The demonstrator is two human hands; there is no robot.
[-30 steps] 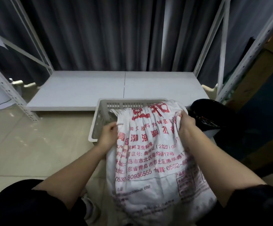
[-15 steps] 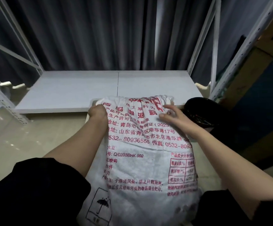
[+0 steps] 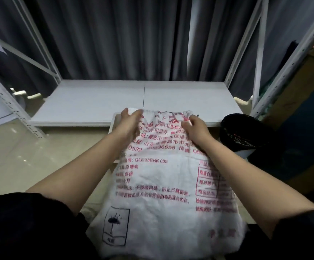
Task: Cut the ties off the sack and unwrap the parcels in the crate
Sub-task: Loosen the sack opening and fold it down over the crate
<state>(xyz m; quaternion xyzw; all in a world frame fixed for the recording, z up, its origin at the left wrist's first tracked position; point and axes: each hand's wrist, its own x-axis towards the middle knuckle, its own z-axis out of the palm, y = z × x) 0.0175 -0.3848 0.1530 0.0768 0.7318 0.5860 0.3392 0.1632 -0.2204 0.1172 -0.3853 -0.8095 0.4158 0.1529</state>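
A white woven sack (image 3: 163,184) with red printed text lies in front of me, reaching from my lap up over the crate. My left hand (image 3: 129,121) grips the sack's top left corner. My right hand (image 3: 194,128) grips the bunched top edge on the right. Only a sliver of the grey plastic crate (image 3: 114,121) shows beside my left hand; the sack covers the rest of it and whatever is inside. No ties or cutting tool are visible.
A low white shelf board (image 3: 133,102) sits just beyond the crate, framed by white metal rack posts (image 3: 261,77). A black bin with a bag liner (image 3: 244,134) stands to the right. Dark curtains hang behind. Pale tiled floor (image 3: 21,156) lies to the left.
The sack has been drawn toward me, so more of its lower print shows and the crate is almost fully covered. My right hand went from flat on the sack to gripping its top edge.
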